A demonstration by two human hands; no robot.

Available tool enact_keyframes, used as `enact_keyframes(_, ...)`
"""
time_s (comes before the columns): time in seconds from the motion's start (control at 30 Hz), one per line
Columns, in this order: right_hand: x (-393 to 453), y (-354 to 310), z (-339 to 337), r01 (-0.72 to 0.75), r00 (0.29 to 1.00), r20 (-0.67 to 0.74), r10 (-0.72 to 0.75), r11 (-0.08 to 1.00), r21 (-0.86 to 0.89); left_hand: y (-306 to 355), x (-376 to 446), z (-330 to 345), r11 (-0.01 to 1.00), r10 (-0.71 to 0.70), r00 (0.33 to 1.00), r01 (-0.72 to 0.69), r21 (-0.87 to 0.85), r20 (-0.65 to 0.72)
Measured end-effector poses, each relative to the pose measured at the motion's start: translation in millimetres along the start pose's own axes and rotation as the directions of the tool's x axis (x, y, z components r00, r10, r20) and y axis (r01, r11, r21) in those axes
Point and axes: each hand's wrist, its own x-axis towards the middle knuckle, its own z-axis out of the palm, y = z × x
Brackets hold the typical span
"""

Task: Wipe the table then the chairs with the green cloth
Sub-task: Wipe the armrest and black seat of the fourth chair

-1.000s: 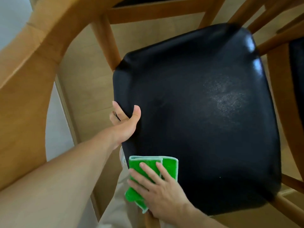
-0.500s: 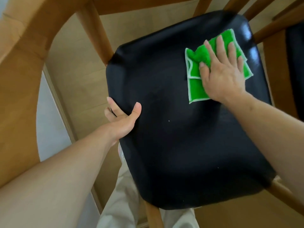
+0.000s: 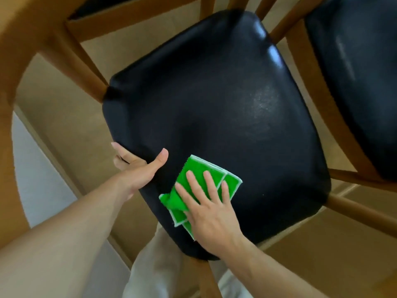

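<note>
A wooden chair with a black padded seat [image 3: 225,108] fills the middle of the head view. My left hand [image 3: 139,166] grips the seat's near-left edge, thumb on top and fingers curled under. A folded green cloth [image 3: 194,171] with pale edging lies flat on the seat's near-left part. My right hand [image 3: 210,207] presses down on the cloth with fingers spread, covering its near half.
The chair's curved wooden backrest [image 3: 19,61] sweeps along the left. A second chair with a black seat [image 3: 354,72] stands close on the right, its wooden rail [image 3: 322,100] beside the first seat. Light wood floor [image 3: 64,125] and my pale trousers [image 3: 154,267] lie below.
My right hand has swept the green cloth from the seat's far-right corner back to its near-left part. My left hand has kept its grip on the seat edge.
</note>
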Motion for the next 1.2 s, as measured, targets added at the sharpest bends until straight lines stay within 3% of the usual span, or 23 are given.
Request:
enact_keyframes(0.07, 6, 4, -15, -0.085, 0.989, -0.098, 0.114, 0.961, 0.264, 0, 1, 0, 1.0, -0.002, 1.0, 0.002, 0.015, -0.012)
enact_keyframes(0.1, 10, 8, -28, -0.129, 0.96, -0.169, 0.225, 0.886, 0.446, 0, 1, -1, 1.0, -0.003, 1.0, 0.003, 0.017, -0.009)
enact_keyframes(0.17, 19, 23, -64, -0.137, 0.83, -0.28, 0.483, 0.662, 0.737, 0, 1, -1, 1.0, -0.003, 1.0, 0.003, 0.003, 0.007)
enact_keyframes(0.23, 26, 51, -101, -0.039, 0.69, -0.376, 0.618, 0.55, 0.834, -2, 2, -1, 1.0, 0.003, 1.0, -0.003, -0.004, 0.007)
enact_keyframes(0.3, 37, 77, -132, 0.009, 0.628, -0.411, 0.661, 0.522, 0.853, -2, 4, 0, 1.0, 0.003, 1.0, -0.003, 0.013, -0.011)
enact_keyframes(0.33, 45, 83, -142, 0.016, 0.639, -0.429, 0.638, 0.547, 0.837, -2, 4, 0, 1.0, -0.002, 1.0, 0.002, 0.016, -0.014)
enact_keyframes(0.4, 66, 83, -142, -0.064, 0.73, -0.435, 0.527, 0.687, 0.724, -1, 4, 0, 1.0, -0.014, 1.0, 0.015, 0.022, -0.014)
enact_keyframes(0.5, 89, 56, -101, -0.239, 0.903, -0.265, 0.339, 0.907, 0.346, -2, 2, -1, 1.0, -0.002, 0.999, 0.003, 0.008, -0.035)
enact_keyframes(0.57, 83, 30, -73, -0.245, 0.921, -0.251, 0.298, 0.943, 0.224, -2, -1, 1, 1.0, 0.018, 0.995, -0.017, 0.009, -0.097)
enact_keyframes(0.63, 59, 5, -49, -0.23, 0.935, -0.211, 0.284, 0.941, 0.247, 1, -6, 4, 0.999, 0.034, 0.981, -0.026, 0.044, -0.189)
enact_keyframes(0.73, 8, -36, -17, -0.099, 0.995, 0.038, 0.092, 0.96, 0.263, 11, -15, 10, 0.994, 0.057, 0.944, -0.023, 0.107, -0.326)
enact_keyframes(0.77, -7, -47, -11, -0.063, 0.981, 0.196, 0.01, 0.962, 0.267, 13, -19, 13, 0.986, 0.09, 0.929, -0.032, 0.165, -0.36)
enact_keyframes(0.83, -27, -59, -16, -0.066, 0.854, 0.51, -0.103, 0.951, 0.302, 17, -28, 19, 0.936, 0.227, 0.897, -0.095, 0.338, -0.379)
enact_keyframes(0.87, -30, -57, -24, -0.102, 0.803, 0.583, -0.122, 0.936, 0.336, 18, -33, 24, 0.893, 0.321, 0.877, -0.154, 0.423, -0.358)
enact_keyframes(0.93, -32, -37, -48, -0.187, 0.786, 0.604, -0.131, 0.881, 0.434, 22, -42, 39, 0.785, 0.484, 0.832, -0.276, 0.554, -0.272)
enact_keyframes(1.03, -36, 21, -94, -0.271, 0.883, 0.467, -0.052, 0.756, 0.596, 33, -51, 66, 0.635, 0.628, 0.767, -0.41, 0.654, -0.13)
enact_keyframes(1.13, -48, 92, -140, -0.388, 0.922, 0.306, 0.239, 0.579, 0.717, 44, -58, 93, 0.476, 0.717, 0.697, -0.5, 0.723, 0.01)
enact_keyframes(1.2, -48, 134, -157, -0.42, 0.862, 0.171, 0.477, 0.484, 0.768, 50, -63, 110, 0.387, 0.738, 0.667, -0.546, 0.743, 0.106)
